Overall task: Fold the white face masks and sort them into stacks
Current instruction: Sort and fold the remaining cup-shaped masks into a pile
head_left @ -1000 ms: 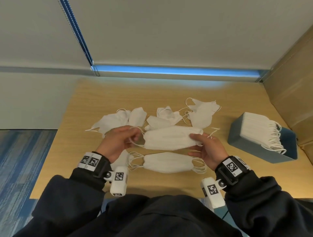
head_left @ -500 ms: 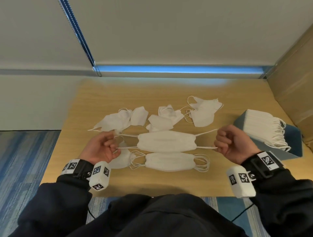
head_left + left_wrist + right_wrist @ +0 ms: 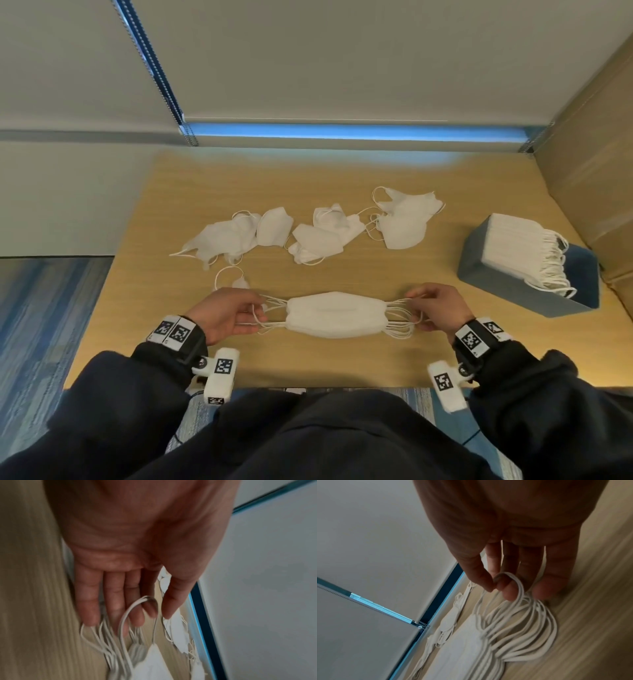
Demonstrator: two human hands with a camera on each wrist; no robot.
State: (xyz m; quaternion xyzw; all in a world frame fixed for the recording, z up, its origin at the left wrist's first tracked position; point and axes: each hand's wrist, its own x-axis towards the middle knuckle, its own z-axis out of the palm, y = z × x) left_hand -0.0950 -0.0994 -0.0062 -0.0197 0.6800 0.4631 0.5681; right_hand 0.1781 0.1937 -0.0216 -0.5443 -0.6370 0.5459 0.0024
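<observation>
My left hand (image 3: pixel 224 317) and right hand (image 3: pixel 436 308) pinch ear loops (image 3: pixel 518 588) of mask stack (image 3: pixel 334 315) on table (image 3: pixel 342 359)

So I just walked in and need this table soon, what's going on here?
A person is folding white masks and stacking them. Both hands, left hand and right hand, hold the ear loops of the flat stack on the table. Several loose masks lie behind it unsorted, and a blue box holds another stack.

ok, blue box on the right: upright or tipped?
Tipped. The blue box leans on its side on the table, folded masks stacked inside, ear loops spilling out.
</observation>
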